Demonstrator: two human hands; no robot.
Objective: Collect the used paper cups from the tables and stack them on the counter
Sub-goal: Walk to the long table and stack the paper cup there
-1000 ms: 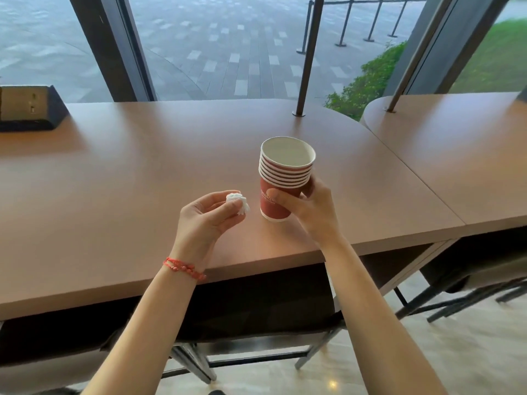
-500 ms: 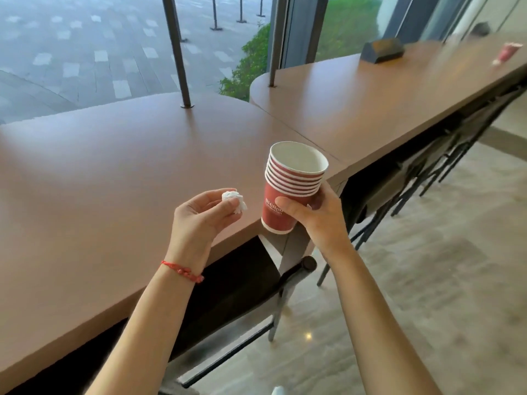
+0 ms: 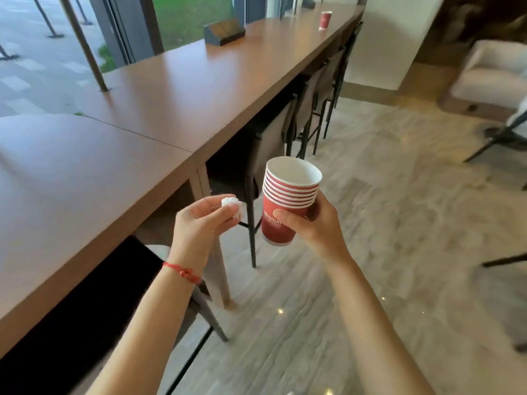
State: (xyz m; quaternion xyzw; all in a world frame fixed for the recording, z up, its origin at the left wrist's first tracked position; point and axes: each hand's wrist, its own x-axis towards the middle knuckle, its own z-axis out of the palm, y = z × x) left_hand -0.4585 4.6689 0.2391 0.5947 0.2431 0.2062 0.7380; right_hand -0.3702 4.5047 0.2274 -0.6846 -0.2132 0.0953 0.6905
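My right hand grips a stack of several red paper cups with white rims, held upright in the air over the floor, beside the table edge. My left hand pinches a small crumpled white tissue between thumb and fingers, just left of the stack. One more red paper cup stands far off on the long brown table, near its far end.
A dark wedge-shaped socket box sits on the long table. Dark chairs are tucked under the table's right edge. A nearer brown table lies at left. A pale armchair stands at far right on the marble floor.
The view has swung right along the tables. Both hands with the cup stack and tissue have left the tabletop and now hover over the floor; the far cup has come into view.
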